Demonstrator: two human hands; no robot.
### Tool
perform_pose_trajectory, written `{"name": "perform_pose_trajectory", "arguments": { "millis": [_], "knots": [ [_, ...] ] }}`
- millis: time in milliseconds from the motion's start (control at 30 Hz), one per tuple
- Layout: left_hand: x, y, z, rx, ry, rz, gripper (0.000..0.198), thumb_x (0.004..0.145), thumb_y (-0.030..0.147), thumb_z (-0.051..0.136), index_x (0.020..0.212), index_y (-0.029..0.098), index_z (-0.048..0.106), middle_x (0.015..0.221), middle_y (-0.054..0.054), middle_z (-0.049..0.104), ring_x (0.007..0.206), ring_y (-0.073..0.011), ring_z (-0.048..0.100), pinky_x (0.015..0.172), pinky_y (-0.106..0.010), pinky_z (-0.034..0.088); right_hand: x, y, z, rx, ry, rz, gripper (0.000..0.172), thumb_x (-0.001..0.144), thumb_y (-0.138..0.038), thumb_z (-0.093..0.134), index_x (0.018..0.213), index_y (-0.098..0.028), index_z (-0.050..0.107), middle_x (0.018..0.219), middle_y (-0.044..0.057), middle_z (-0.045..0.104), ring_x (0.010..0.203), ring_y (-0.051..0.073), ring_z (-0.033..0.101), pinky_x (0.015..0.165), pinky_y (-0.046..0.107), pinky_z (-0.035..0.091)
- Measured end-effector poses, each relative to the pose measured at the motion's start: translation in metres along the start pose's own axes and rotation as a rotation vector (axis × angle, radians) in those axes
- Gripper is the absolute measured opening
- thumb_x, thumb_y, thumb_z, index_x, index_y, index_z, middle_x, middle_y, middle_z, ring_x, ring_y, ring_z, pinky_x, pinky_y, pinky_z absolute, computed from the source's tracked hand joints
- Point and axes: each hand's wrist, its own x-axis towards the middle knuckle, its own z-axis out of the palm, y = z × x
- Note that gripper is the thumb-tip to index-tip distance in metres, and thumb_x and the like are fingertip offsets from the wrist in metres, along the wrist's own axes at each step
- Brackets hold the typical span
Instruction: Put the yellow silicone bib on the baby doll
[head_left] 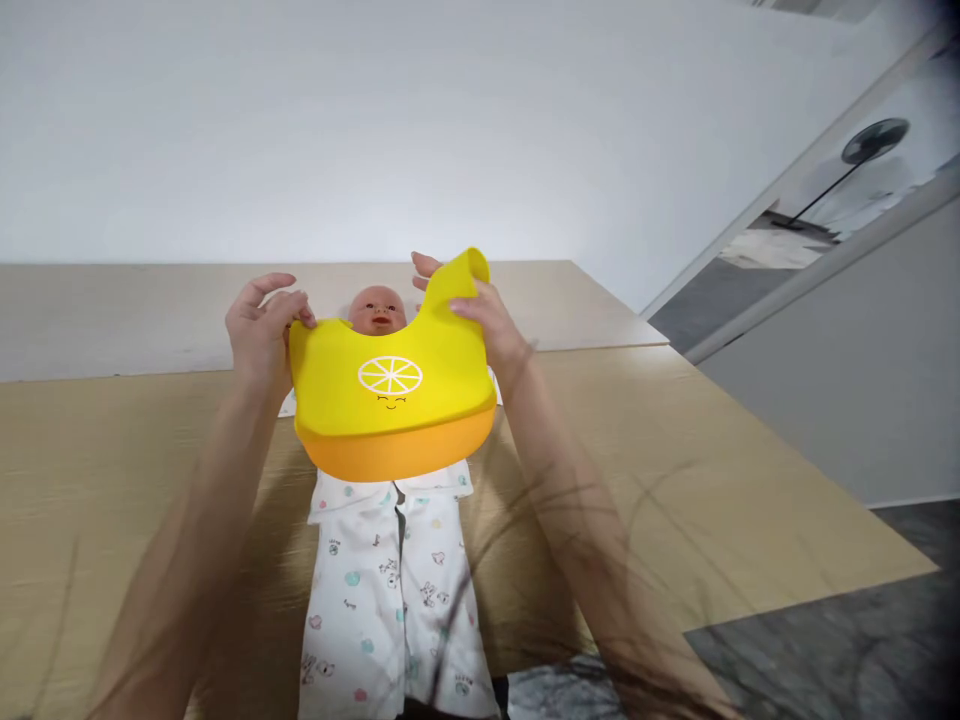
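A yellow baby bib (337,385) with an orange catch pocket and a white citrus-slice print is stretched between my hands. My left hand (262,325) pinches its upper left corner. My right hand (484,315) grips the right neck strap, which stands up and curls over at its end. Behind the bib a baby doll (379,308) lies on its back, its head showing above the neckline. The bib hides most of the doll's chest. Below it show the hem of a white printed top and white printed trousers (360,600).
The doll lies on a light wooden table (615,480), with a paler board (112,310) along the back against a white wall. The table's right edge drops to a grey floor. A standing fan (874,142) is at the far right. Dark hair strands cross the lower view.
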Motion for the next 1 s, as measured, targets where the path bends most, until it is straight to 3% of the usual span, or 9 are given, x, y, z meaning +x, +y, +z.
{"name": "perform_pose_trajectory", "arguments": {
  "millis": [200, 400, 567, 767, 900, 1000],
  "knots": [
    [0.018, -0.032, -0.004, 0.25, -0.008, 0.104, 0.014, 0.065, 0.012, 0.063, 0.076, 0.02, 0.064, 0.051, 0.004, 0.058, 0.048, -0.0114, 0.055, 0.055, -0.024, 0.044, 0.021, 0.038, -0.02, -0.295, 0.054, 0.027, 0.048, 0.071, -0.046, 0.079, 0.115, -0.025, 0.075, 0.153, 0.003, 0.051, 0.15, 0.032, 0.035, 0.121, 0.047, 0.035],
    [0.037, -0.058, -0.005, 0.345, -0.051, 0.098, 0.008, 0.066, 0.016, 0.061, 0.071, 0.021, 0.064, 0.052, 0.003, 0.059, 0.05, -0.0118, 0.055, 0.056, -0.024, 0.045, 0.033, 0.072, -0.022, -0.278, 0.212, 0.053, 0.042, 0.078, -0.053, 0.073, 0.103, -0.02, 0.076, 0.135, 0.01, 0.064, 0.142, 0.03, 0.047, 0.117, 0.044, 0.038],
    [0.045, -0.081, -0.013, 0.396, -0.044, 0.005, 0.007, 0.065, 0.019, 0.06, 0.071, 0.02, 0.064, 0.053, 0.002, 0.06, 0.052, -0.0126, 0.057, 0.057, -0.025, 0.045, 0.042, 0.097, -0.023, -0.264, 0.338, 0.145, 0.043, 0.083, -0.056, 0.067, 0.1, -0.017, 0.075, 0.126, 0.011, 0.068, 0.13, 0.029, 0.057, 0.115, 0.042, 0.042],
    [0.053, -0.099, -0.017, 0.45, -0.045, -0.06, 0.014, 0.059, 0.02, 0.066, 0.073, 0.02, 0.064, 0.062, 0.0, 0.064, 0.06, -0.015, 0.061, 0.062, -0.027, 0.047, 0.05, 0.125, -0.027, -0.137, 0.409, 0.301, 0.042, 0.078, -0.049, 0.069, 0.102, -0.015, 0.072, 0.1, 0.009, 0.073, 0.1, 0.027, 0.068, 0.093, 0.04, 0.053],
    [0.052, -0.107, -0.017, 0.469, -0.053, -0.062, 0.017, 0.058, 0.025, 0.071, 0.074, 0.02, 0.065, 0.074, -0.002, 0.067, 0.074, -0.0177, 0.063, 0.067, -0.028, 0.048, 0.052, 0.136, -0.029, -0.07, 0.38, 0.32, 0.03, 0.076, -0.04, 0.069, 0.091, -0.015, 0.07, 0.09, 0.007, 0.072, 0.087, 0.021, 0.068, 0.082, 0.032, 0.053],
    [0.051, -0.116, -0.023, 0.524, 0.039, -0.081, 0.024, 0.057, 0.023, 0.073, 0.08, 0.022, 0.066, 0.084, -0.002, 0.065, 0.083, -0.0188, 0.062, 0.065, -0.026, 0.045, 0.049, 0.137, -0.026, -0.04, 0.383, 0.362, 0.023, 0.076, -0.033, 0.065, 0.09, -0.015, 0.071, 0.086, 0.005, 0.072, 0.078, 0.018, 0.066, 0.074, 0.028, 0.051]
  ]
}}
